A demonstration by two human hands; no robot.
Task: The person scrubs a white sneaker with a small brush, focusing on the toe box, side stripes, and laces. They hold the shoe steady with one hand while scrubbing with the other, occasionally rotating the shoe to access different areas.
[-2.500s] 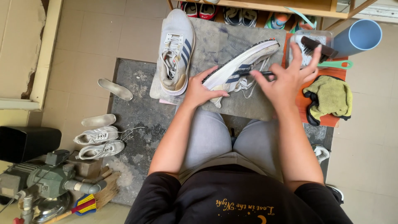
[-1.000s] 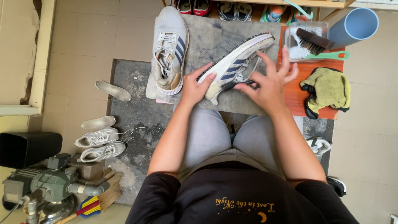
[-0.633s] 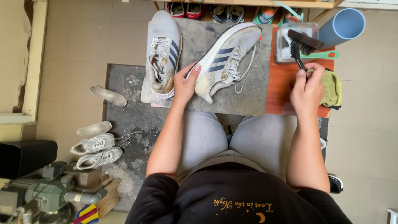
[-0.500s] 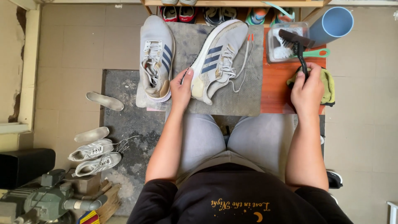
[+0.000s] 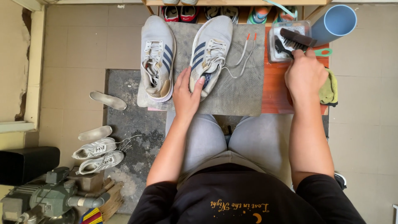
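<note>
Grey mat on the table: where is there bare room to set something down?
The grey mat is bare right of the sneaker under the left hand, below its orange-tipped laces. A thin strip lies between the two sneakers. The orange tabletop is crowded: right hand, brush, clear tub, yellow cloth.

From where I watch, the grey mat lies bare along its right edge and near corner, so a hand passes freely there. Two sneakers crowd its left half; the clear tub and blue tube block the far right corner.
</note>
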